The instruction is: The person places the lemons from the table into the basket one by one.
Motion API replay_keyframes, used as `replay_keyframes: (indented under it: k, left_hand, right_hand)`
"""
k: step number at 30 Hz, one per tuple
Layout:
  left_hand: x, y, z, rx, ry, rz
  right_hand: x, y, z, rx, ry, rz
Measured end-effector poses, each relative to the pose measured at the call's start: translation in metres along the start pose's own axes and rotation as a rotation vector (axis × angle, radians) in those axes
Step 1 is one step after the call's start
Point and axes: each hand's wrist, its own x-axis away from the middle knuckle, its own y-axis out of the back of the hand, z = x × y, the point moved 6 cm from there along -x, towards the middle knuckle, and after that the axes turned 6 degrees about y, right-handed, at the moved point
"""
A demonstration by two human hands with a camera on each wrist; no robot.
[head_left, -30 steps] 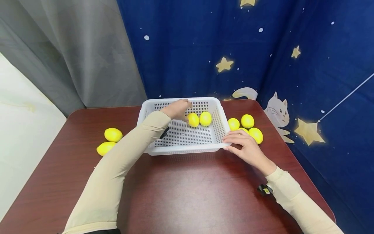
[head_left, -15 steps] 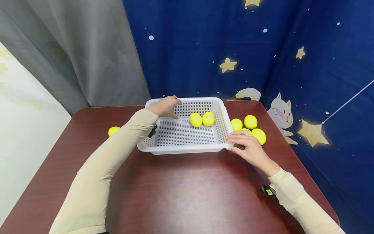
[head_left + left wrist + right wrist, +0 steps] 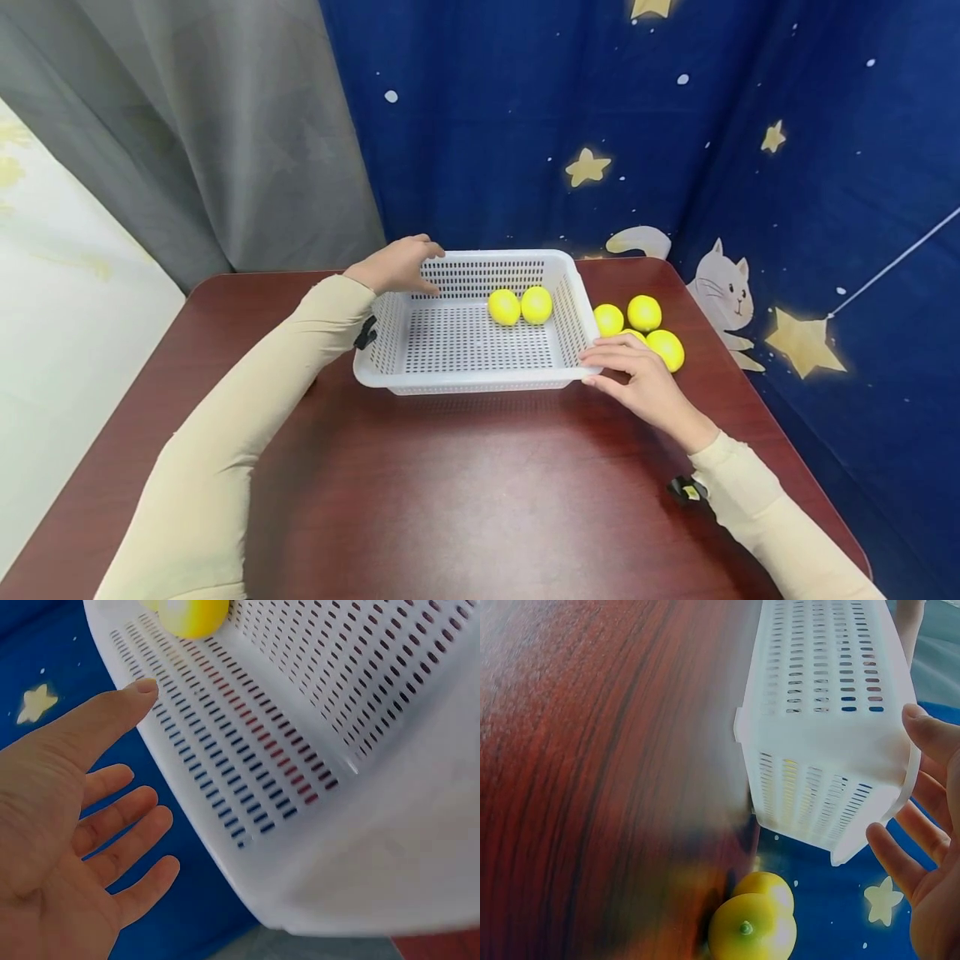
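Observation:
A white perforated plastic basket [image 3: 480,379] sits toward the back of the table, with two yellow lemons [image 3: 504,307] side by side in its back right part. Over the basket's back left corner is my left hand [image 3: 397,265], holding nothing, its thumb apart from the loosely bent fingers. In the left wrist view the thumb overlaps the rim and one lemon [image 3: 193,615] shows in part. My right hand [image 3: 637,375] grips the front right corner of the basket, with thumb at the front and fingers along the right rim.
Several lemons [image 3: 645,313] lie on the table right of the basket, partly behind the right hand. The brown table [image 3: 480,492] ends at a blue star-patterned curtain [image 3: 517,125] and a grey curtain [image 3: 270,133]. My left sleeve [image 3: 247,450] crosses the table's left side.
My left hand has moved left, away from the two lemons in the basket, to its back left corner. The lemons on the left are now hidden behind the left arm. The right hand stays put.

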Motion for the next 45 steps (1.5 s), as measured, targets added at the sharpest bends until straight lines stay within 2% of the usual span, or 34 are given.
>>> replay_keyframes:
  k: [9,16,28,34,45]
  left_hand:
    - [0.016,0.021,0.024,0.015,0.004,-0.056]
    - [0.025,0.028,0.038,0.021,0.002,-0.074]
    - [0.060,0.041,0.079,0.089,0.037,-0.159]
    - [0.080,0.036,0.097,0.103,0.075,-0.146]
    - [0.102,0.018,0.122,0.082,0.128,-0.124]
  right_hand:
    - [0.001,0.001,-0.001,0.000,0.005,-0.009]
    - [0.001,0.001,-0.002,-0.002,0.003,-0.019]
    - [-0.001,0.000,-0.002,-0.011,-0.011,-0.006]
    - [-0.001,0.001,-0.002,-0.014,0.001,-0.013]
    - [-0.001,-0.001,-0.001,-0.027,0.007,-0.019]
